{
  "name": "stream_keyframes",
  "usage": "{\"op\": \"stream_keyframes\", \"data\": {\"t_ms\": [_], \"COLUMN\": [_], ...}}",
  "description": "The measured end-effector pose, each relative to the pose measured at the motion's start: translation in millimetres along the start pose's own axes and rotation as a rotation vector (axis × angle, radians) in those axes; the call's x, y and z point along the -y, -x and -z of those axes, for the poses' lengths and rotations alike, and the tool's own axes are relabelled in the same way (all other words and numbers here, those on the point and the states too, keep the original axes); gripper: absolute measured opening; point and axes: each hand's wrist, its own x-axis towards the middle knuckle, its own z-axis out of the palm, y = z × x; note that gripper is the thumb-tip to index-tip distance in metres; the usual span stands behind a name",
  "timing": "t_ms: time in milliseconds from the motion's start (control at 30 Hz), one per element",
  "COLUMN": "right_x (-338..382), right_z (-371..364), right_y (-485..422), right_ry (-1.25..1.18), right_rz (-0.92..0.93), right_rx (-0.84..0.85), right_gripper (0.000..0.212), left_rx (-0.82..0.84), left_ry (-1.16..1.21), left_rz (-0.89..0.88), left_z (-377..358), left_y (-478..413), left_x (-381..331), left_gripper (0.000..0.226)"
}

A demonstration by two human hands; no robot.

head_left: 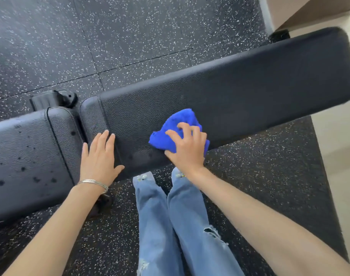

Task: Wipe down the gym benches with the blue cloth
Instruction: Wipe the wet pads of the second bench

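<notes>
Head view: seat pad (pixel 20 156) at left, spotted with droplets. Left hand (pixel 99 158) flat, fingers spread narrow, on near-left end of the long black bench pad (pixel 239 86). Right of it, right hand (pixel 187 148) grips bunched blue cloth (pixel 170 134) against pad's near edge.

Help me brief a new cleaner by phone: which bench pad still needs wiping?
Find the long black bench lying across the speckled floor. The right hand presses the blue cloth on its long pad; left of the left hand sits the shorter seat pad. Only that one is dotted with dark droplets.
</notes>
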Motion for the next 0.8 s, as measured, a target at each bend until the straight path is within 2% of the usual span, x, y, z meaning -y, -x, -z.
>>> {"op": "stream_keyframes", "data": {"t_ms": [100,167,200,267,333,433,533,600,667,800], "right_x": [15,-10,-31,-78,-129,-194,-207,-179,-142,-67], "right_z": [-2,5,11,25,40,60,60,49,39,32], "right_y": [3,-12,-18,-25,-22,-12,-17,-28,-44,-105], "right_ry": [0.098,0.185,0.208,0.217,0.209,0.159,0.072,0.057,0.068,0.032], "right_rz": [0.474,0.706,0.755,0.631,0.32,-0.19,-0.622,-0.79,-0.724,-0.326], "right_rx": [0.161,0.159,0.135,0.105,0.072,0.02,-0.054,-0.117,-0.138,-0.065], "right_gripper": [0.039,0.032,0.033,0.043,0.05,0.047,0.045,0.043,0.042,0.043], "left_rx": [0.029,0.04,0.045,0.034,0.032,0.024,0.012,0.006,-0.001,-0.014], "left_ry": [0.001,-0.005,-0.011,-0.019,-0.015,0.014,0.041,0.057,0.081,0.089], "left_rz": [0.016,0.03,0.039,0.049,0.066,0.099,0.115,0.125,0.132,0.086], "left_z": [3,5,5,6,6,4,2,-1,-3,-3], "left_y": [-1,-2,-1,-2,-2,-2,-3,-1,1,1], "left_x": [-3,-4,-5,-8,-12,-19,-23,-24,-26,-18], "left_gripper": [0.096,0.097,0.097,0.097,0.098,0.1,0.103,0.105,0.107,0.106]}}
